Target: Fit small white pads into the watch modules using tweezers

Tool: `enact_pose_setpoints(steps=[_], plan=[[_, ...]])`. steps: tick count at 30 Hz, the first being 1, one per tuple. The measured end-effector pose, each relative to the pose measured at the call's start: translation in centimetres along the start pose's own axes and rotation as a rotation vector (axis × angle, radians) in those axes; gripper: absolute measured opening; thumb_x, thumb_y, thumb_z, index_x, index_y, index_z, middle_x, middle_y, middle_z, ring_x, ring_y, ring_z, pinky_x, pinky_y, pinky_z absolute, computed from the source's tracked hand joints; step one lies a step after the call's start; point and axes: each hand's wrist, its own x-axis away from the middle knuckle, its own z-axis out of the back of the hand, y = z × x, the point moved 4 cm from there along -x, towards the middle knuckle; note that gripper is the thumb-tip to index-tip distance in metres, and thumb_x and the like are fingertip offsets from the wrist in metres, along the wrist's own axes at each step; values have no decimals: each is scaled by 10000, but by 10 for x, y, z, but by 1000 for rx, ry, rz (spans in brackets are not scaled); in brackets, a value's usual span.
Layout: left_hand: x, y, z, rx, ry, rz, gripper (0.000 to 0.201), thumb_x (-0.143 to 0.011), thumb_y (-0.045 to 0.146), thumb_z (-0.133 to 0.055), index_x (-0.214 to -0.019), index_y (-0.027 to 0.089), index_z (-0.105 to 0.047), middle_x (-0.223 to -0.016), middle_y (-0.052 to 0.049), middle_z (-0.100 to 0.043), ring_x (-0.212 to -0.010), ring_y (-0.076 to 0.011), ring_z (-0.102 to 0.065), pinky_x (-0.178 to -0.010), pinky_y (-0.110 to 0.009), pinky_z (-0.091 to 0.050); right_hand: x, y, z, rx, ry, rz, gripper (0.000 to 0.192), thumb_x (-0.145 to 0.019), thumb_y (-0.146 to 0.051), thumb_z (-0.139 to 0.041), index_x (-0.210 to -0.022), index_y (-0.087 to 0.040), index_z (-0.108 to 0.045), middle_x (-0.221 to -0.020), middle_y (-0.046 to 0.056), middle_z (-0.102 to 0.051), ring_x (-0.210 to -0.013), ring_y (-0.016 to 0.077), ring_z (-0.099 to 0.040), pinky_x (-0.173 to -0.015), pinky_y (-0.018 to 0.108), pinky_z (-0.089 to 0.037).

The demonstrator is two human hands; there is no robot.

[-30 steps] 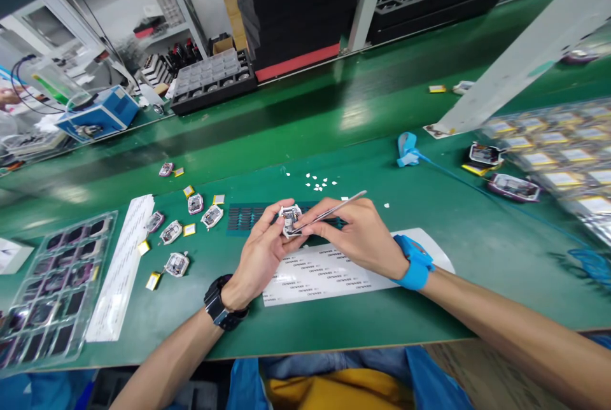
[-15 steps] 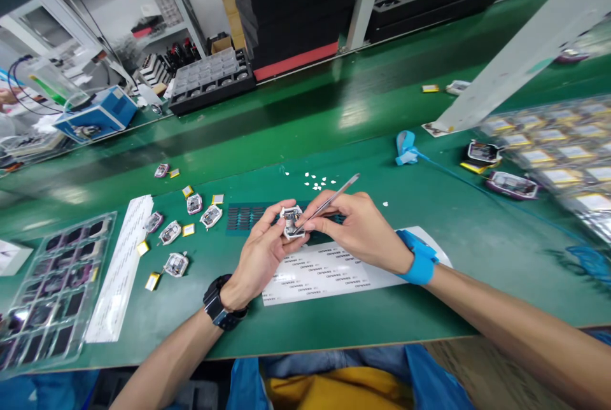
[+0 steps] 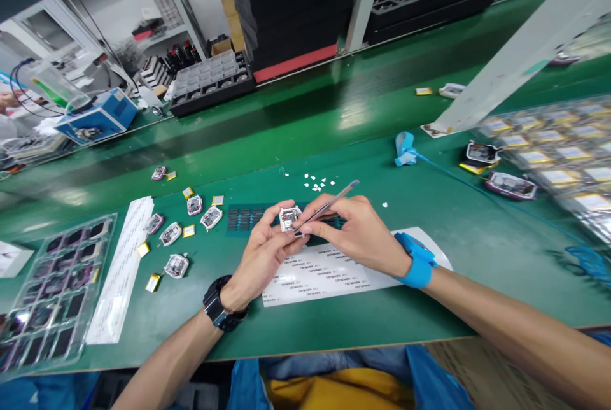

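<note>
A worker's left hand (image 3: 260,257) grips a small square electronic module (image 3: 289,218) between thumb and fingertips above the middle of the green desk (image 3: 429,282), a short way in from its near edge. The right hand (image 3: 358,232) is closed around metal tweezers (image 3: 327,206), whose tips rest on the module's exposed face while the handle slants up and away to the right. A black wristwatch (image 3: 220,305) sits on the left wrist and a blue wrist strap (image 3: 417,260) on the right. Beneath the hands lies a white label sheet (image 3: 329,276) printed with rows of small text, and just behind it a dark sheet of small pads (image 3: 245,217). More modules (image 3: 191,222) with yellow tabs lie scattered toward the left, beside a long white strip (image 3: 119,270) and a clear tray (image 3: 52,286) at the desk's near left corner. Tiny white scraps (image 3: 316,182) dot the surface beyond the hands
</note>
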Motion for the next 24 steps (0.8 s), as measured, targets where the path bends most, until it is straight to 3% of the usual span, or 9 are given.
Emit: enact_pose_setpoints(steps=[6,13,19,24], plan=[[1,4,-1,8,18,-4,439,-742,81,-663,-1153,220,-597,-957,-3,-716,-870,-116,-678,-976,-337,-481,5,0,5,-94,42,-4,121,-838,-323,-685,-814,-204,-681,-790,25,-747,-728,178,-736,-652,281,-617],[3,5,-1,25,12,0,425,-753,82,-655,-1153,216,-603,-955,-9,-721,-896,-122,-680,-958,-331,-500,8,-2,7,-8,16,46,103,-854,-306,-673,-827,-209,-694,-794,24,-756,-726,173,-736,-637,269,-601],[3,6,-2,11,11,-18,429,-748,95,-669,-1154,221,-606,-944,-8,-720,-900,-139,-682,-986,-365,-487,10,-4,7,71,-23,132,86,-870,-260,-645,-837,-223,-715,-848,30,-774,-816,204,-739,-741,328,-589],[4,5,-1,-49,-36,-62,423,-758,139,-719,-1153,239,-605,-975,-12,-712,-931,-155,-678,-995,-376,-479,11,-7,7,22,-12,108,67,-854,-256,-660,-853,-225,-719,-854,33,-774,-812,207,-741,-734,334,-604]])
